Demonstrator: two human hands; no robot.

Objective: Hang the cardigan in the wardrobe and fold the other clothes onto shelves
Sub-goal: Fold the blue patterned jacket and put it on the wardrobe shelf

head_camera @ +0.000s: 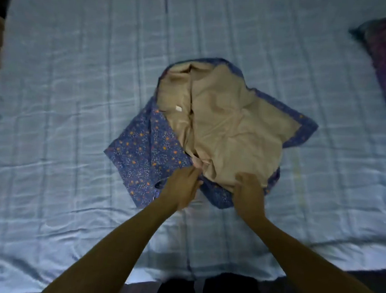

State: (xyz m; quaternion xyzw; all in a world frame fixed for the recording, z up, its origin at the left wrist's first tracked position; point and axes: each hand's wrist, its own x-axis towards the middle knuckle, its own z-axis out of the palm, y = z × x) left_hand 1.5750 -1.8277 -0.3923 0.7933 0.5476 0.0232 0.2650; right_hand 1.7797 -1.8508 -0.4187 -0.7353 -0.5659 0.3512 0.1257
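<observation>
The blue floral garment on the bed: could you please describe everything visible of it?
The garment lies crumpled, partly inside out, on the light blue bed sheet. Its outside is blue cloth with small orange and white flowers; its smooth beige lining faces up and bears a small white label. The left hand pinches its near edge; the right hand rests on the lining.

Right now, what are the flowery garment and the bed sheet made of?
The garment: thin woven cloth, probably cotton, matt blue flower print; its tan lining looks smoother, with a faint sheen. The sheet: light blue woven cloth, probably cotton; it holds fine creases.
</observation>
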